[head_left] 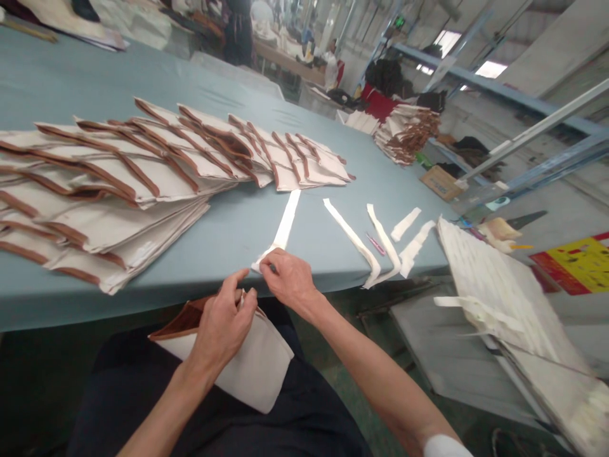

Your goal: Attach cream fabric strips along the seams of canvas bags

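A cream fabric pouch (264, 368) with brown trim round its mouth rests on my lap, against the table's front edge. My left hand (222, 320) is closed on the pouch's upper rim, thumb and fingers pinched together. Just above and to the right, my right hand (290, 279) pinches the near end of a white strip (288, 219). The strip lies on the table and bends where it meets my fingers. Its exact end is partly hidden by the fingertips.
Overlapping similar pouches (166, 152) spread across the left of the blue-green table (228, 222). Further white strips (349, 231) and a small purple tool (375, 244) lie to the right. Beyond the right edge stands a board (514, 304) covered with pale strips. Stacked pieces (409, 130) stand behind.
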`<state>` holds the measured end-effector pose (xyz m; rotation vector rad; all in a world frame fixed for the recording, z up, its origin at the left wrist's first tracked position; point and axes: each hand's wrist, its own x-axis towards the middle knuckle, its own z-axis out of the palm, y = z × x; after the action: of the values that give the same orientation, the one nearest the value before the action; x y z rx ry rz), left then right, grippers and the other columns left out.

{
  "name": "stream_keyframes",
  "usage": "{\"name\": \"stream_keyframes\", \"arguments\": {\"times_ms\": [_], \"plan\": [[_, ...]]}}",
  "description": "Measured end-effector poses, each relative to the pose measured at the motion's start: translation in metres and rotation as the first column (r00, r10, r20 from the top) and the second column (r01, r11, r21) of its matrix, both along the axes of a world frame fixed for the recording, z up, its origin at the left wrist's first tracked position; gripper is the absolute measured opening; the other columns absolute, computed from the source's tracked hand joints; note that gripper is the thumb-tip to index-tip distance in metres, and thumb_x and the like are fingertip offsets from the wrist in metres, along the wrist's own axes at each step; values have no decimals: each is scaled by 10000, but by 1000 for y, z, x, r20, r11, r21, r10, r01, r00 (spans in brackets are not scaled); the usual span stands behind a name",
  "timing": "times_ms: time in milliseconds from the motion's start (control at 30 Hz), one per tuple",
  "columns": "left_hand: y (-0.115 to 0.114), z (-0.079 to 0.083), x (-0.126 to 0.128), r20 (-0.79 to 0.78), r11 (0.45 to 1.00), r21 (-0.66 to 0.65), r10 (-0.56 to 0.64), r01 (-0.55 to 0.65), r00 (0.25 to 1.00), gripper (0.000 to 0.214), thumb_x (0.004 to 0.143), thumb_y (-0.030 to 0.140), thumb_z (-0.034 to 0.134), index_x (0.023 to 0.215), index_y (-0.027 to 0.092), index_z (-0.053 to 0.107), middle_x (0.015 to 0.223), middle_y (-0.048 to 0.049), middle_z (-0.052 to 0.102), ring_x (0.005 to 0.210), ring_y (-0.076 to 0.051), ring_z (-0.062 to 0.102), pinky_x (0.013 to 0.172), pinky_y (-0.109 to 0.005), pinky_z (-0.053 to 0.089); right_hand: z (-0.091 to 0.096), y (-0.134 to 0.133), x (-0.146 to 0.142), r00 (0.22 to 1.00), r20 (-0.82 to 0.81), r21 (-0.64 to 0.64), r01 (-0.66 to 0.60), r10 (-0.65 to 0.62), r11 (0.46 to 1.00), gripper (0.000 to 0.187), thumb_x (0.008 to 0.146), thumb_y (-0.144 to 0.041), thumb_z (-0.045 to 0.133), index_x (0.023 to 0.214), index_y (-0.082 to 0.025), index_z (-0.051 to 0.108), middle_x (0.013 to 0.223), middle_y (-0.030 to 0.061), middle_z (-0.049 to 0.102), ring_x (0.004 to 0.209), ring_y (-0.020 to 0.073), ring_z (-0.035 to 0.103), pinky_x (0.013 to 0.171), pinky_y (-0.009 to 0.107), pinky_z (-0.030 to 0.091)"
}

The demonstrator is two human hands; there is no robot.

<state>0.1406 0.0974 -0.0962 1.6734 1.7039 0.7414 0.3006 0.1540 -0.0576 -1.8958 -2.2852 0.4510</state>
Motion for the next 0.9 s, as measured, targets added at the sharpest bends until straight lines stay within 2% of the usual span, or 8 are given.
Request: {"name": "stream_keyframes", "arguments": {"times_ms": [100,200,467,567,700,900], "plan": [[4,1,5,-74,998,2,-61,61,995,593,1037,405,455,1557,167,615,814,-46,844,780,-309,831,736,-348,571,1,2,1,999,-27,-20,17,-17,1000,249,1113,-292,562,1016,-253,788,1195,21,812,1055,202,737,808,298,491],[9,2,10,-180,993,-17,-115,114,977,544,1048,342,480,1548,200,639,955,-105,889,893,-345,862,768,-354,587,3,4,2,998,-56,-44,37,-39,998,230,1089,-274,580,1011,-258,796,1192,17,820,1063,201,731,850,296,506],[9,2,11,-407,982,-76,-187,171,894,515,1096,334,469,1570,215,630,984,-148,897,942,-395,876,813,-406,635,3,9,5,984,-96,-89,138,-147,986,282,1114,-297,520,1037,-244,786,1023,46,841,940,225,739,819,306,475],[9,2,9,-446,979,-85,-204,185,872,512,1107,332,454,1579,216,615,994,-139,899,975,-388,879,824,-398,638,4,9,6,979,-109,-84,161,-170,983,271,1137,-303,498,1085,-229,754,1019,68,831,937,237,735,817,312,459],[9,6,9,-477,976,-96,-218,196,852,518,1121,338,420,1583,183,594,999,-151,896,988,-398,878,828,-413,643,4,7,8,971,-152,-89,172,-184,981,262,1153,-301,481,1088,-234,725,899,38,793,889,220,716,803,296,444],[16,15,20,-520,962,-135,-271,235,810,613,1117,307,411,1715,172,444,1012,-171,898,1004,-393,880,837,-411,643,1,9,9,941,-266,-85,194,-210,977,212,1121,-286,543,1002,-236,713,859,22,764,888,219,708,825,297,452]]}}
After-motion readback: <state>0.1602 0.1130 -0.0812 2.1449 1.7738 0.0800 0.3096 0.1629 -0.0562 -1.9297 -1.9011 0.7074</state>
